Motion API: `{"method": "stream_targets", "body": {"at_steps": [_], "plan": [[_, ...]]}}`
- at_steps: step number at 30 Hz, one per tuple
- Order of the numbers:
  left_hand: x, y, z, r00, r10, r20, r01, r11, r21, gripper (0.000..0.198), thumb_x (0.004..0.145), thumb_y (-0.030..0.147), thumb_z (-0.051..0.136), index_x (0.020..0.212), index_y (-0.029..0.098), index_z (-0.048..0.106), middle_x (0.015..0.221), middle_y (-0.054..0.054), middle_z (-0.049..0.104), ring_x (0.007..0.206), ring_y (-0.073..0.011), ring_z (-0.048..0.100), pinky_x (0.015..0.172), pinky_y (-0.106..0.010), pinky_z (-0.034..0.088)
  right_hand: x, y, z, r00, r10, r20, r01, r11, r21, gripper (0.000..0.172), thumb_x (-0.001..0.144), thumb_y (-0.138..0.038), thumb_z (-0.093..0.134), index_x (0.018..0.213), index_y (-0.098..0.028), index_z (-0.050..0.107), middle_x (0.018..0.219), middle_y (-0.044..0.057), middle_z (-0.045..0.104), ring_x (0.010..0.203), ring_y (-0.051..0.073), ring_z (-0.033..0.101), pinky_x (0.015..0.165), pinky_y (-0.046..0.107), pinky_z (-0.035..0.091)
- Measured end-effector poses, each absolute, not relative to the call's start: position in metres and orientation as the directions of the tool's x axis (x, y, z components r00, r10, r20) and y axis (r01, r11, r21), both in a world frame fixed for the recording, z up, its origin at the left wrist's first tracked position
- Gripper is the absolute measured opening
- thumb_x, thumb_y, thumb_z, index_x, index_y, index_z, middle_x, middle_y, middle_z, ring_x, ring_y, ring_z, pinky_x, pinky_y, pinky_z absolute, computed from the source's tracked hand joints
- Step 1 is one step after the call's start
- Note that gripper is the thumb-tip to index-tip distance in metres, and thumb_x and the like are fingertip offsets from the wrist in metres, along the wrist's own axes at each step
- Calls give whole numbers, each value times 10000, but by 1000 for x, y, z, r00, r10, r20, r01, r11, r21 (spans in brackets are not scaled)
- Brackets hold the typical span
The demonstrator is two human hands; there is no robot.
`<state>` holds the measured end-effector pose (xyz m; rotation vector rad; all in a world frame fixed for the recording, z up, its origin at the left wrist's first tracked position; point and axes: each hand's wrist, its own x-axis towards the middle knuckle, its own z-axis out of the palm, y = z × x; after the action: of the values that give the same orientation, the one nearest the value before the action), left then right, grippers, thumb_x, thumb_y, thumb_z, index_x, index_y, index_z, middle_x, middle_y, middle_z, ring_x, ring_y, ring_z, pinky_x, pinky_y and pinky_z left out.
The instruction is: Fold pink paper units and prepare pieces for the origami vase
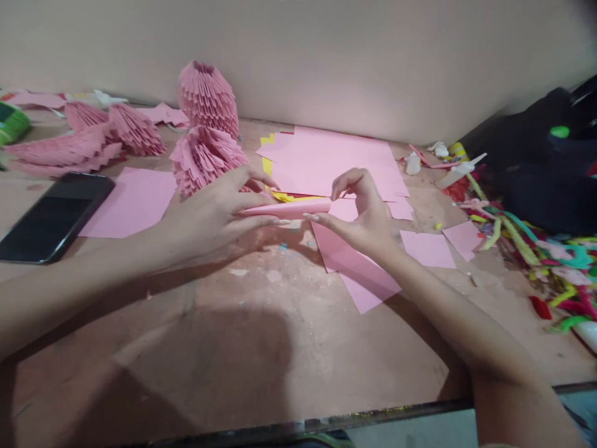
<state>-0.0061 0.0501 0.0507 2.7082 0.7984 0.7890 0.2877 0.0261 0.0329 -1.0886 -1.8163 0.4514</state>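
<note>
Between my two hands, a little above the table, is a folded strip of pink paper (291,207), seen nearly edge-on. My left hand (228,202) pinches its left end, thumb below and fingers above. At the right end my right hand (361,211) grips it between thumb and curled fingers. Just behind the strip lie large pink paper sheets (340,162) with yellow paper (267,163) showing beneath. Smaller pink pieces (368,283) rest on the table under and beside my right wrist.
Pleated pink paper shapes (208,99) stand at the back left, with more lying farther left. A black phone (56,214) partly covers a pink sheet (135,202). Colourful scraps (527,249), a white-nozzled glue bottle (461,171) and a dark bag (536,155) crowd the right. A wall (303,62) backs the table.
</note>
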Motion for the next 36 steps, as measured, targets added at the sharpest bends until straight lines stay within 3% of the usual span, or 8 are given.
{"method": "stream_targets", "body": {"at_steps": [3,6,10,16,22,27,33,36], "plan": [[-3,46,55,750,516,413,410,-854,322,415,1171,472,460,1272,304,826,1418,-73,709,1305,-272,634,1168,-475,520,290,22,41,-362,769,527,552,632,-543,515,985,-728,706,1204,-263,679,1223,122,753,1117,302,668,1040,495,468],[2,39,67,749,609,261,450,-757,474,398,1133,501,538,1303,270,814,1334,-77,776,1170,-252,692,1057,-411,564,288,14,48,-544,717,437,552,697,-457,257,1143,-478,569,1140,-271,721,1066,35,814,1018,247,706,1136,502,341],[8,30,80,696,716,54,484,-523,702,394,1067,500,589,1271,238,801,1214,-26,830,1056,-214,754,914,-280,594,284,6,52,-544,722,428,518,690,-505,193,1139,-371,595,1074,-252,732,1005,-6,826,894,195,705,1093,449,314],[13,31,81,692,721,33,440,-458,773,412,1054,545,604,918,224,824,682,16,665,803,-187,704,787,-256,593,286,8,56,-582,743,330,437,629,-644,207,1101,-403,629,1048,-223,716,1063,16,830,902,194,699,984,406,353],[15,26,71,692,717,-85,411,-294,863,385,1050,548,652,990,219,843,790,16,724,749,-143,678,657,-194,544,278,5,56,-646,688,329,357,654,-667,250,1131,-355,549,1036,-198,719,951,-14,804,771,148,616,893,361,348],[14,27,66,698,714,-57,382,-303,873,447,1040,616,652,936,219,829,801,2,731,798,-179,709,723,-246,613,273,3,51,-640,694,329,381,658,-649,269,1138,-367,535,1014,-201,706,919,-23,789,721,140,559,893,365,320],[15,32,67,747,665,28,319,-394,862,344,1057,485,630,946,246,852,915,7,807,1000,-202,775,985,-302,631,277,9,49,-647,704,292,393,636,-664,287,1129,-382,534,937,-213,664,818,-49,708,683,133,518,901,382,294],[15,34,69,749,660,57,324,-440,838,336,1059,474,626,975,252,863,940,2,825,1002,-206,782,981,-306,632,280,14,49,-658,704,266,401,627,-668,285,1114,-374,533,902,-217,639,824,-48,708,699,136,531,940,403,288]]}}
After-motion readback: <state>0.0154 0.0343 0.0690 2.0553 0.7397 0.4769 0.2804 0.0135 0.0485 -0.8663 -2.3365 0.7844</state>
